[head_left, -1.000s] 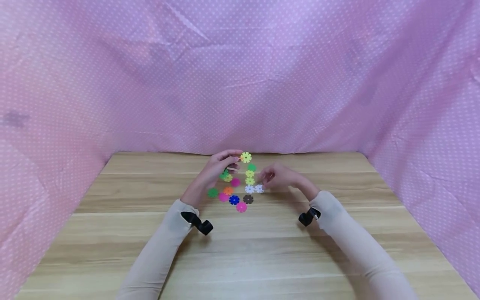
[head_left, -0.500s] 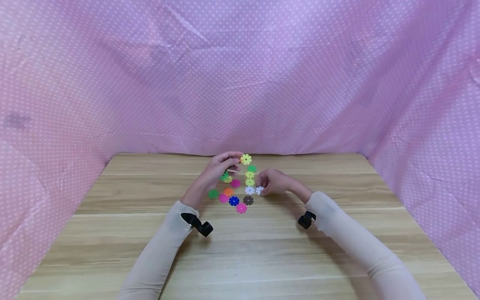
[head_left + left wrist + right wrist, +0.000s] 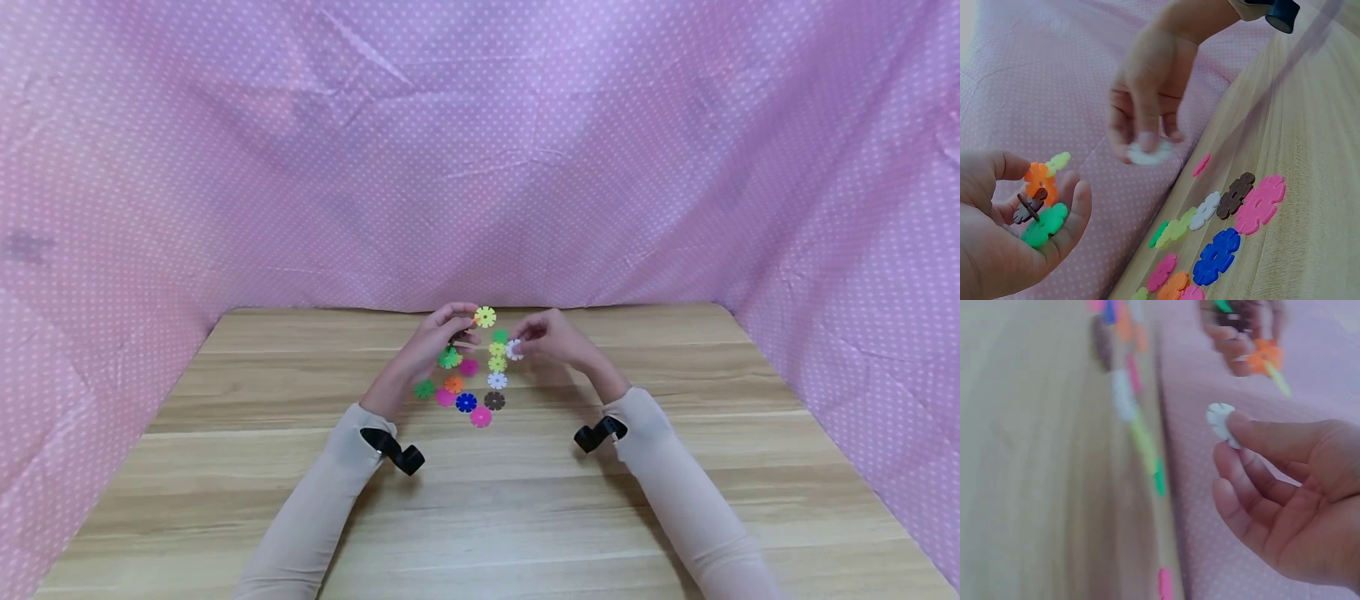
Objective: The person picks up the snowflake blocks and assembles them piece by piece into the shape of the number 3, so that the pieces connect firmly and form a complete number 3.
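My left hand (image 3: 431, 340) grips a small cluster of joined plastic snowflake discs above the table. In the left wrist view its orange disc (image 3: 1041, 182) lies by the fingertips, with a yellow disc (image 3: 1059, 162) slotted on, and a brown disc (image 3: 1029, 207) and a green disc (image 3: 1046, 226) sit over the palm. My right hand (image 3: 558, 340) pinches one white snowflake disc (image 3: 1217, 422) between thumb and fingers, raised off the table, a short gap to the right of the cluster. The thumb covers part of it.
Several loose discs lie on the wooden table (image 3: 480, 517) under and between the hands, among them a blue disc (image 3: 467, 402), a pink disc (image 3: 481, 417) and another brown disc (image 3: 494, 401). A pink dotted cloth (image 3: 480, 167) hangs behind the table's far edge.
My right hand has picked up the white disc from beside the other white one and moved it up and away from me, nearer the cluster. The left hand has stayed nearly still.
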`<state>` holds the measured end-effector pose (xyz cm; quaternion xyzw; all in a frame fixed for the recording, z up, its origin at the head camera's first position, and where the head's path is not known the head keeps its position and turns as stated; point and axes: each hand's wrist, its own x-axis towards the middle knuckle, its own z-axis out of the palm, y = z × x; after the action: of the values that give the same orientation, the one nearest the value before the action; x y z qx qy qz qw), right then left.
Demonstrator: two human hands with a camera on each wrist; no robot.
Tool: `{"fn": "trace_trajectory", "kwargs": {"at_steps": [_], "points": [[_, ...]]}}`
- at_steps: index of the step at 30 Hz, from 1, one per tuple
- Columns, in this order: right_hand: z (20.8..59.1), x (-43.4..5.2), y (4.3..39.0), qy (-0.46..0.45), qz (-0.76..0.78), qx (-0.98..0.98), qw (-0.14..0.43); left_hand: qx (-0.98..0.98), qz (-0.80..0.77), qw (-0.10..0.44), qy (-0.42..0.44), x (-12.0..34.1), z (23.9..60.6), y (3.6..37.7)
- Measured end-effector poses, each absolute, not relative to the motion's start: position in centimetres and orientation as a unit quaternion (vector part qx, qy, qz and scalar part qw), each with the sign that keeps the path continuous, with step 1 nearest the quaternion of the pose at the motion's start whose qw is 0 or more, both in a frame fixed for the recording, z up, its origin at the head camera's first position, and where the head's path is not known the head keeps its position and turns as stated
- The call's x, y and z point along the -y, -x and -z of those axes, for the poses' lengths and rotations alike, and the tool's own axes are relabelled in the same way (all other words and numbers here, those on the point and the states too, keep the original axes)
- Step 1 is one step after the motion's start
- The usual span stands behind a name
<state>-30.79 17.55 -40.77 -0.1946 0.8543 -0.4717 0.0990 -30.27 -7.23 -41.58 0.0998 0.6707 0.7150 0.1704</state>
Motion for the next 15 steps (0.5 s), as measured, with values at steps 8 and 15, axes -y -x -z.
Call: {"fn": "trace_trajectory", "kwargs": {"at_steps": [8, 15], "points": [[40.39, -16.71, 30.72, 0.153, 0.571, -0.806, 0.019, -0.66, -0.721, 0.189, -0.095, 7.12, 41.9, 30.33], [40.6, -16.5, 30.58, 0.157, 0.579, -0.8, -0.014, -0.657, -0.722, 0.194, -0.097, 7.26, 41.57, 30.32]]}}
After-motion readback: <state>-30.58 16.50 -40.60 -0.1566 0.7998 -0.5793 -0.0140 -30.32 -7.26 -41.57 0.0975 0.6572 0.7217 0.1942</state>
